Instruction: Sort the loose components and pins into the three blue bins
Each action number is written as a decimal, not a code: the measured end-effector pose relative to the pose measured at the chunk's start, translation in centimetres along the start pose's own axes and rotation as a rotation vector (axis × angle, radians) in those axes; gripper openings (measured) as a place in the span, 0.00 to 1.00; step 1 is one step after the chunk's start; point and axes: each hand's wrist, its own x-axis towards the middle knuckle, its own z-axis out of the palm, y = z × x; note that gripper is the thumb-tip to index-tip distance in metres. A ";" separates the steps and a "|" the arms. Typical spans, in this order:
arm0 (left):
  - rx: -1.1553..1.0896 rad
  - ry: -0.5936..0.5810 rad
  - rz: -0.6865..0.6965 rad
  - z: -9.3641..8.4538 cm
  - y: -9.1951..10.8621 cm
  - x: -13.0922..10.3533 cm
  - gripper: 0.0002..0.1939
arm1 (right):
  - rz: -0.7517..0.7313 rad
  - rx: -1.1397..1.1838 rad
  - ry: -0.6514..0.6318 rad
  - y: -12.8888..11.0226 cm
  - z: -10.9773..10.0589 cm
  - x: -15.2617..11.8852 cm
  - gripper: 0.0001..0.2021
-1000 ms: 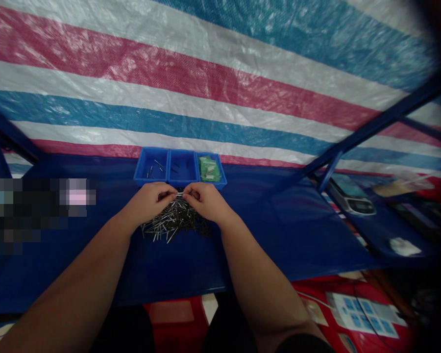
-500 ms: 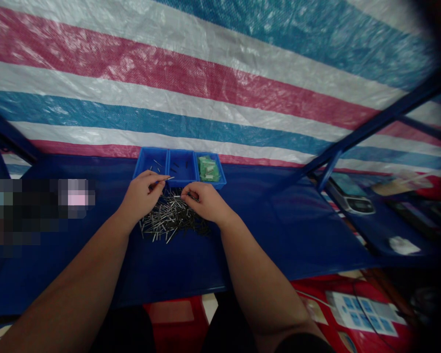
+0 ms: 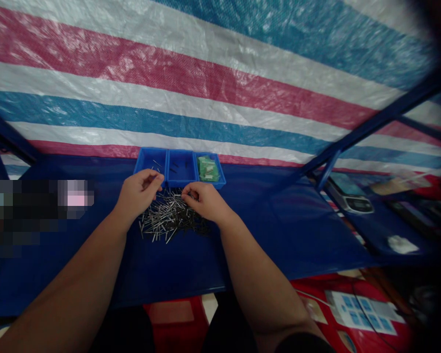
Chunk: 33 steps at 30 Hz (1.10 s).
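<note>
Fingers of the left hand [image 3: 135, 193] are bending close to the thumb, by the near right corner of the left blue box [image 3: 139, 162]; whether they are pinching a pin, I cannot tell. Fingers of the right hand [image 3: 208, 201] are curling in over the top edge of the pile of thin metal pins [image 3: 169, 215], and what they are gripping is hidden too. The pile is lying low in the middle of the frame, just below both hands, and the right fingertips are sitting nearer to it. Its pins are pointing many ways, with shiny ones mostly on the left and dark ones on the right. The left box is standing above the pile, its front wall partly hiding behind the left hand. Next to it are sitting the middle blue box [image 3: 185, 171] and a box holding a green bag [image 3: 208, 169]. A scale [image 3: 356, 203] is resting far off, at the right of the frame.
</note>
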 end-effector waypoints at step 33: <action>-0.086 0.141 -0.098 0.1 -0.9 0.4 0.14 | 0.132 -0.221 -0.095 0.1 0.7 -0.2 0.11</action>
